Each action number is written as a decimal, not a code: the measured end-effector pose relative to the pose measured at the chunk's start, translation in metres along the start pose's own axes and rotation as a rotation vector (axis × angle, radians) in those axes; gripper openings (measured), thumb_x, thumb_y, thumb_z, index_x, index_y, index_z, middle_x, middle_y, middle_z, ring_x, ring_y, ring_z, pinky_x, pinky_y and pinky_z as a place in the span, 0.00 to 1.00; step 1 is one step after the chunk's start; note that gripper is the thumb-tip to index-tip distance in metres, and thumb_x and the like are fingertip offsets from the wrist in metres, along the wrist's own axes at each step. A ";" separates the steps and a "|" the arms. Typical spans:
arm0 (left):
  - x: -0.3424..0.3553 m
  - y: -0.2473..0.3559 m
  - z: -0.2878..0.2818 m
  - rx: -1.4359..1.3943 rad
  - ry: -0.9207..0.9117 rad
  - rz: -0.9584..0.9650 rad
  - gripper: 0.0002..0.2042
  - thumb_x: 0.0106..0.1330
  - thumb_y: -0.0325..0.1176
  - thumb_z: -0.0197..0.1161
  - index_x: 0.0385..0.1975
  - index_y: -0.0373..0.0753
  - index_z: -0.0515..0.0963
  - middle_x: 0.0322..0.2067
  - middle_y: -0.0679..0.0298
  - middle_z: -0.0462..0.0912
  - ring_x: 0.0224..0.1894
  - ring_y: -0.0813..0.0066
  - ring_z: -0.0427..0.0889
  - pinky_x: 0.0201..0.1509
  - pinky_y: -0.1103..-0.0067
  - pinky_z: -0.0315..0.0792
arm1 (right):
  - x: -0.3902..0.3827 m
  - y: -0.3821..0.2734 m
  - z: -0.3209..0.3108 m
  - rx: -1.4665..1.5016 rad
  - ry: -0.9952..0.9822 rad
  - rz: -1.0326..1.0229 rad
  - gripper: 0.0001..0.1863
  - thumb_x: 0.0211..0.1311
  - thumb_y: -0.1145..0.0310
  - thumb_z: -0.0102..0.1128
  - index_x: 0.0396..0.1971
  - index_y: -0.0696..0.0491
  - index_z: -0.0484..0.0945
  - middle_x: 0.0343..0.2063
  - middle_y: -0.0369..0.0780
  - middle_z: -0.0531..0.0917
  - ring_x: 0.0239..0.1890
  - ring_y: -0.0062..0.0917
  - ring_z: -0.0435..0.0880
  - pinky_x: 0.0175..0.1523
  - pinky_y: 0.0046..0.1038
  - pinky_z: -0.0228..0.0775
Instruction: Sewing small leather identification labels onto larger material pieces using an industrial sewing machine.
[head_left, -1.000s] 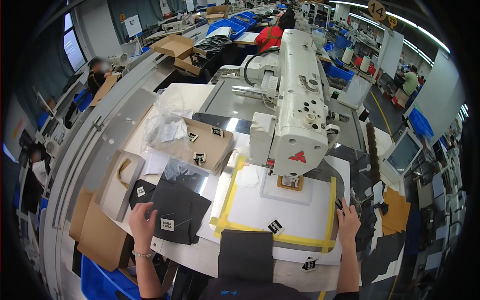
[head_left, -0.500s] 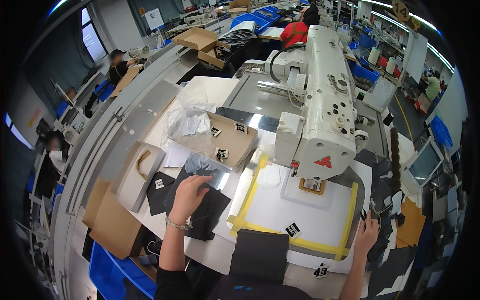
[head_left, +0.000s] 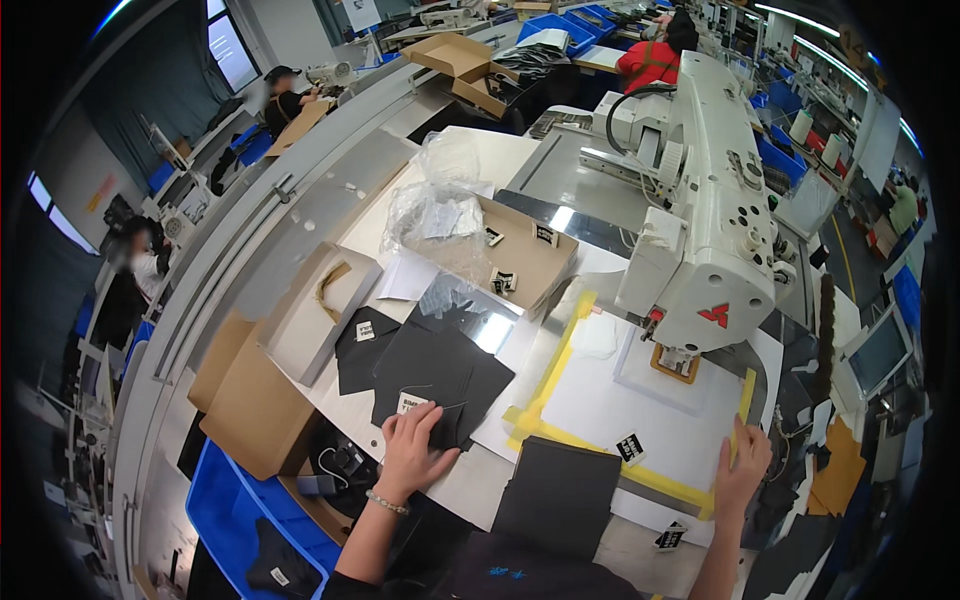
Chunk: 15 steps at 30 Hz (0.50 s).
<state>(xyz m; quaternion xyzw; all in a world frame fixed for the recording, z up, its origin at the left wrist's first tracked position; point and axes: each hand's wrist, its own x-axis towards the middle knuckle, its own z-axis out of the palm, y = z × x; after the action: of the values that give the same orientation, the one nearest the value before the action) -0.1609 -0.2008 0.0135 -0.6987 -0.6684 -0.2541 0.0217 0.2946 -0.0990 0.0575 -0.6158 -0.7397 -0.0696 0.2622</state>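
Observation:
My left hand [head_left: 412,452] rests with its fingertips on the near edge of a stack of dark grey fabric pieces [head_left: 425,360], thumb apart. Just beyond its fingertips a white label [head_left: 410,402] lies on the fabric, with loose threads around. At the yellow-taped right edge of a white template sheet [head_left: 570,395] is my right hand [head_left: 742,468], fingers stretched out and nothing visible in them. A black-and-white label [head_left: 630,449] lies at the template's near edge; another label [head_left: 671,537] lies closer to me. A sewing machine's head [head_left: 690,280] stands over the template.
Left of the template, an open cardboard box [head_left: 548,270] holds several labels beside crumpled clear plastic [head_left: 425,225]. A shallow box [head_left: 305,320] and a blue bin [head_left: 225,510] are at the left. Dark fabric [head_left: 560,490] hangs at the front edge; orange scraps [head_left: 838,470] lie far right.
The view has shifted. My left hand has drawn back toward me across the fabric, where a label now shows. My right hand has moved from the dark scraps onto the template's taped edge.

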 end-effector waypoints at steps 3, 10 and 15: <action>-0.011 -0.003 0.012 0.038 0.037 -0.004 0.30 0.49 0.34 0.68 0.56 0.42 0.71 0.54 0.62 0.74 0.57 0.67 0.73 0.61 0.66 0.56 | 0.010 -0.057 0.003 0.178 -0.042 -0.190 0.20 0.52 0.75 0.62 0.48 0.54 0.80 0.38 0.41 0.76 0.40 0.34 0.75 0.47 0.34 0.63; -0.015 -0.018 -0.004 0.219 0.120 0.001 0.24 0.47 0.20 0.59 0.47 0.45 0.78 0.49 0.69 0.79 0.54 0.74 0.76 0.58 0.68 0.58 | 0.045 -0.165 0.028 0.487 -0.293 -0.640 0.19 0.49 0.72 0.67 0.45 0.50 0.81 0.37 0.36 0.80 0.31 0.26 0.77 0.40 0.29 0.64; 0.019 0.009 -0.036 -0.168 0.271 -0.077 0.16 0.45 0.17 0.61 0.35 0.42 0.82 0.31 0.69 0.81 0.35 0.73 0.79 0.47 0.74 0.64 | 0.058 -0.240 0.051 0.822 -0.433 -0.603 0.20 0.53 0.69 0.67 0.49 0.50 0.80 0.47 0.41 0.80 0.34 0.27 0.80 0.41 0.27 0.71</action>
<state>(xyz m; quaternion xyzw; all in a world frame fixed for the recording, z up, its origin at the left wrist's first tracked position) -0.1642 -0.1975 0.0554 -0.6314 -0.6619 -0.4016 0.0435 0.0461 -0.0827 0.0942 -0.2238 -0.8867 0.2810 0.2913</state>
